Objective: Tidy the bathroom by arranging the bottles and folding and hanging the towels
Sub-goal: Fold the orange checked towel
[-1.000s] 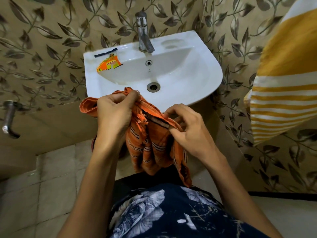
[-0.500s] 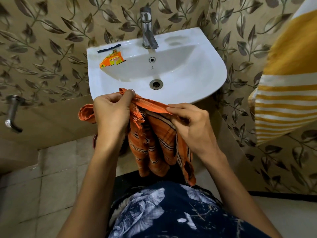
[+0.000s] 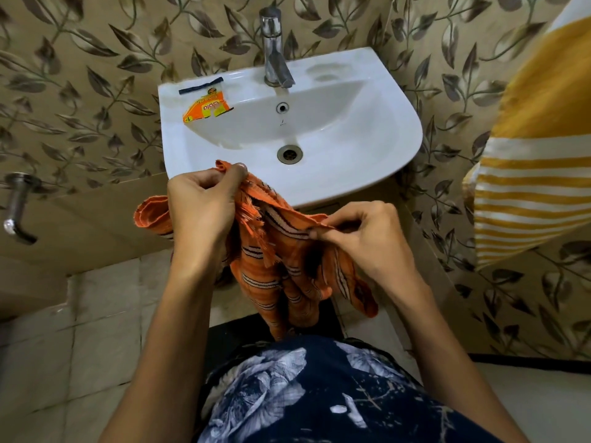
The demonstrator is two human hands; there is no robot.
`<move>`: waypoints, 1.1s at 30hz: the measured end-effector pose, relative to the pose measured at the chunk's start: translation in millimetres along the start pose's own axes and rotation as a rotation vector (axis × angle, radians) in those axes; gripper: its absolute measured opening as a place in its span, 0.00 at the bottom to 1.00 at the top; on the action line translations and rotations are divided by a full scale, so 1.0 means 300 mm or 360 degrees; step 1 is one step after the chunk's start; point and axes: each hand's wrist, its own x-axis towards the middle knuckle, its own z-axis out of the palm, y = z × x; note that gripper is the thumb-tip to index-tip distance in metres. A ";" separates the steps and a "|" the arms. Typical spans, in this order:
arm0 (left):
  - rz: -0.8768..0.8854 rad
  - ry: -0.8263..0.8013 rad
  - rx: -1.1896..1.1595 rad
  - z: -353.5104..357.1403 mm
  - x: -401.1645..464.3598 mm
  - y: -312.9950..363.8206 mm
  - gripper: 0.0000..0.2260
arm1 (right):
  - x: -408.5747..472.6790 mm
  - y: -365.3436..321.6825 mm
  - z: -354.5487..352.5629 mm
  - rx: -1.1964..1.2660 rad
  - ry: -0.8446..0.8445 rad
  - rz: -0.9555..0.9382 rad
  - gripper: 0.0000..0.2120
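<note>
Leaf-patterned tiles (image 3: 96,91) cover the walls around you, and a white sink (image 3: 367,148) is fixed to the wall straight ahead, its chrome tap (image 3: 275,59) standing at the back rim. An orange sachet (image 3: 206,110) lies on the sink's left shoulder, with a thin dark strip (image 3: 200,86) just behind it. You are holding an orange striped towel (image 3: 281,260) bunched in front of the sink's near edge, below the rim. Your left hand (image 3: 201,212) has its fingers curled around the towel's upper edge, thumb and forefinger pinching a corner that pokes up over the basin rim, while a fold of cloth sticks out to the left of your wrist. Your right hand (image 3: 371,238) pinches the same top edge farther along, fingers bent in on the fabric, so the hem stretches between your two hands. The rest of the cloth hangs in loose folds down toward your patterned dark shirt (image 3: 319,394). A yellow and white striped towel (image 3: 537,139) hangs at the right edge. A metal wall tap (image 3: 17,206) juts from the left wall above the pale floor tiles (image 3: 64,346).
</note>
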 end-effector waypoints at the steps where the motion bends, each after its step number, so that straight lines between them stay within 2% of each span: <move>1: -0.0029 -0.0034 0.0006 -0.008 0.006 -0.004 0.11 | 0.003 -0.003 -0.007 0.0054 0.0063 -0.0007 0.07; 3: -0.0099 -0.0115 0.0023 -0.018 0.018 -0.015 0.09 | 0.005 -0.007 -0.014 0.0135 0.0116 0.0000 0.06; 8: -0.0298 -0.0370 0.0213 -0.023 0.028 -0.032 0.06 | 0.008 -0.012 -0.005 0.0211 0.0041 0.0060 0.02; 13: -0.0437 -0.0788 0.0419 0.001 -0.011 -0.010 0.05 | 0.014 -0.026 0.013 0.0178 0.0061 0.0168 0.13; 15: -0.0470 -0.0809 0.0374 0.006 -0.017 -0.008 0.10 | 0.011 -0.026 0.020 0.0198 0.0132 0.0236 0.15; 17: -0.0488 -0.0793 0.0369 0.005 -0.012 -0.010 0.08 | 0.012 -0.020 0.019 0.0191 0.0303 0.0306 0.16; 19: -0.0501 -0.0730 0.0398 -0.001 -0.001 -0.016 0.01 | 0.019 -0.008 0.007 0.0107 0.0496 0.0414 0.16; 21: -0.0465 -0.0658 0.0488 -0.007 0.011 -0.028 0.06 | 0.026 0.008 -0.011 -0.0037 0.0554 0.0514 0.15; 24: -0.0432 -0.0693 0.0687 -0.013 0.017 -0.035 0.08 | 0.028 0.041 -0.024 -0.0305 0.0410 0.0627 0.14; 27: -0.0511 -0.0891 0.0850 -0.014 0.019 -0.035 0.10 | 0.025 0.061 -0.032 -0.0409 0.0245 0.0735 0.15; 30: -0.0531 -0.1115 0.1129 -0.028 0.026 -0.030 0.12 | 0.028 0.068 -0.052 -0.0375 0.0098 0.0758 0.14; 33: -0.0532 -0.1221 0.1325 -0.044 0.036 -0.023 0.13 | 0.030 0.079 -0.081 -0.0285 0.0085 0.0715 0.11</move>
